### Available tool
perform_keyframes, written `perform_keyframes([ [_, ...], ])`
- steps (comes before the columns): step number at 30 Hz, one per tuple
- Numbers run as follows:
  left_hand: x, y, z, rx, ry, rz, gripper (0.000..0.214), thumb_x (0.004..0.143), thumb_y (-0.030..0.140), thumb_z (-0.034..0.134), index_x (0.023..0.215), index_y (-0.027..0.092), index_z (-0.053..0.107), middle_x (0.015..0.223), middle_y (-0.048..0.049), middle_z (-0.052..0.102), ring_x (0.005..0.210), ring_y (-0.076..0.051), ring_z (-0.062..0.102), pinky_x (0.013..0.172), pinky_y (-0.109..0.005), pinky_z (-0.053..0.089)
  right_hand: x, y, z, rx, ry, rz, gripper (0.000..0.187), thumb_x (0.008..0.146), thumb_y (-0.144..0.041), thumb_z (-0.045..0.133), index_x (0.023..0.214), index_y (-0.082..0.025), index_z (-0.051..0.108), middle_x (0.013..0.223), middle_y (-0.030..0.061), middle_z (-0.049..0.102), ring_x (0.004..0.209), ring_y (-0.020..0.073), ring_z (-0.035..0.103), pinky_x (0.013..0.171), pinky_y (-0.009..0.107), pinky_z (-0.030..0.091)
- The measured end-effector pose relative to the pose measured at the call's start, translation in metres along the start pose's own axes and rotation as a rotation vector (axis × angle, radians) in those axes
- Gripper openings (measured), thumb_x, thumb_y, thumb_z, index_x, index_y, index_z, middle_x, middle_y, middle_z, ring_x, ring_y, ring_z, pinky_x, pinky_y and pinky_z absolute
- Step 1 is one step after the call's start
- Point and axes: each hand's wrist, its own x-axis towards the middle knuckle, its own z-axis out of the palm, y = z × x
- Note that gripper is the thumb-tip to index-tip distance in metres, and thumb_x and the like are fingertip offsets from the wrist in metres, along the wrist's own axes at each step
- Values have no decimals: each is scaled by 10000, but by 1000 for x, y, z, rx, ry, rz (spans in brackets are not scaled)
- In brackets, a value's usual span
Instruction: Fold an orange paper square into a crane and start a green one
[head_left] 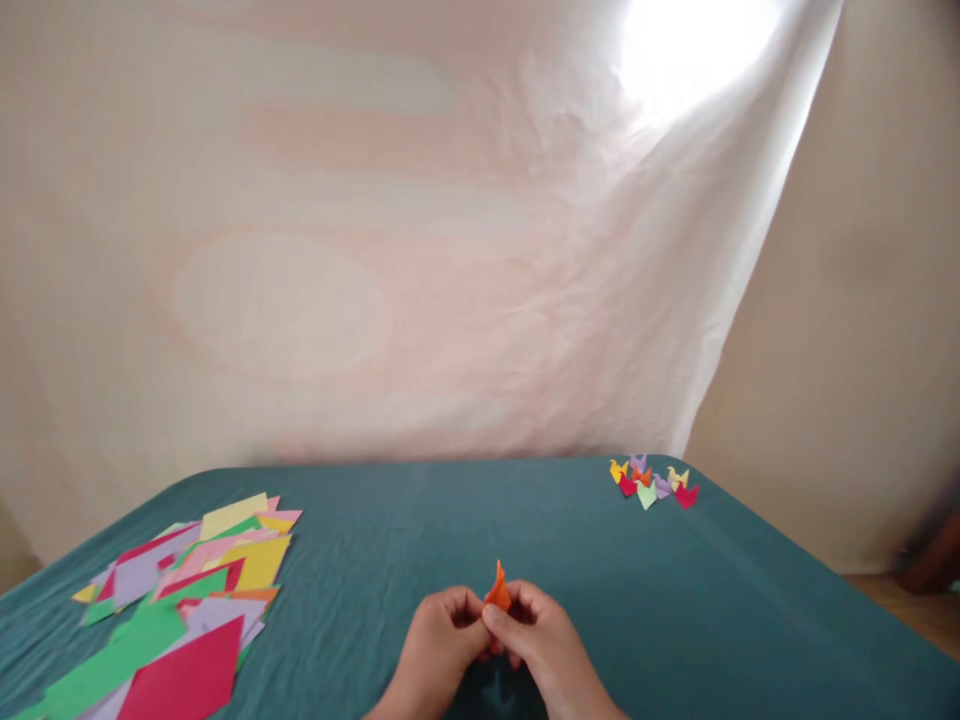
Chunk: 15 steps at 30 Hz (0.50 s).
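A small folded piece of orange paper (497, 589) sticks up between my two hands, low in the middle of the view. My left hand (439, 645) is closed, its fingertips pinching the paper from the left. My right hand (541, 640) is closed too, thumb and fingers gripping the paper from the right. Both hands hover just above the teal tablecloth (420, 520), close to my body.
A loose spread of coloured paper sheets (180, 600) covers the table's left side. A cluster of several small folded paper figures (652, 482) sits at the far right corner. A pale cloth backdrop (375, 250) hangs behind the table.
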Motion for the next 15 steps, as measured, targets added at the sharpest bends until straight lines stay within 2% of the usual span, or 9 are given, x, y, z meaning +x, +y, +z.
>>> perform_keyframes([
  [5,3,-9,4,100,24,46,80,642,162,564,564,162,582,513,-32,647,488,-147,575,495,-219,373,4,-2,-5,-70,35,8,350,697,-472,707,684,-143,589,533,-25,523,465,93,432,454,205,296],
  [11,12,7,3,97,-2,25,74,635,175,558,564,157,555,522,-23,646,496,-135,574,500,-213,382,16,-9,-10,-21,-13,47,308,741,-433,679,729,-127,638,569,-15,534,493,92,423,468,206,276],
  [15,19,7,-1,92,-55,-11,94,635,197,575,562,153,533,519,-9,638,489,-121,563,490,-202,382,25,-4,-11,6,-16,66,317,736,-435,682,715,-121,641,577,-11,530,500,93,420,470,211,268],
])
